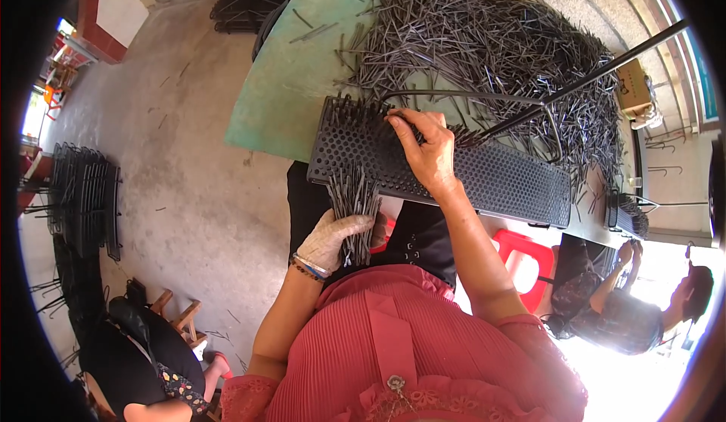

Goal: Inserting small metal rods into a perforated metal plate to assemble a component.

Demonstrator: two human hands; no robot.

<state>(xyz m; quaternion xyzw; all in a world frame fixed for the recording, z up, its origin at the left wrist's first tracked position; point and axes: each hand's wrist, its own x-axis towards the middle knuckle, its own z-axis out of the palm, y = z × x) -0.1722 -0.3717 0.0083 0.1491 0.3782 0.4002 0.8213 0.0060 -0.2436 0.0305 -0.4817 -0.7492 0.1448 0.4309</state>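
Observation:
A long black perforated plate (pixel 491 180) lies across the near edge of a green table (pixel 280 97), tilted toward me. My left hand (pixel 336 237), in a light glove, grips a bundle of thin dark metal pins (pixel 354 199) just below the plate. My right hand (pixel 427 150) is bare and rests on the plate, its fingertips pinching a single pin (pixel 395 119) at the plate's upper edge. Several pins stand upright in the holes at the plate's left end (pixel 352 108).
A large heap of loose dark pins (pixel 484 51) covers the table behind the plate. A black rod (pixel 605 66) crosses above it. Stacked black racks (pixel 83 195) stand on the concrete floor at left. Another person (pixel 628 308) sits at right near a red stool (pixel 525 259).

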